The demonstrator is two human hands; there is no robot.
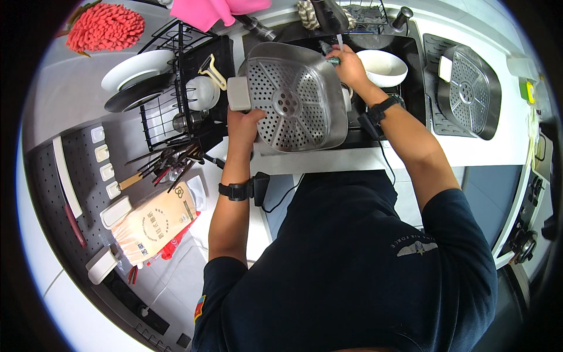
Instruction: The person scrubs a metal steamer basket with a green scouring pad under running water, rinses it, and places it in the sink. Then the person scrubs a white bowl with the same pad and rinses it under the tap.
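My left hand (243, 125) grips the square stainless-steel steamer basket (303, 81) by its left side, just below the cream handle (239, 93), thumb over the rim. The basket is tilted over the left part of the black sink (415, 103), its perforated base facing me. At its upper right corner, my right hand (350, 68) is closed on a small grey-green cloth or pad (333, 60), partly hidden by the fingers. A thin stream of water (340, 40) falls from the black faucet (330, 17) onto that hand. Right of it, a white bowl (387, 66) sits in the sink.
Another steamer basket (468, 90) rests on a grey drying mat (433, 123) at right. On the left stand a black dish rack (179, 88) with plates, a peeler (215, 75) and a bundle of utensils (176, 158). Pink rubber gloves (206, 11) hang behind the sink.
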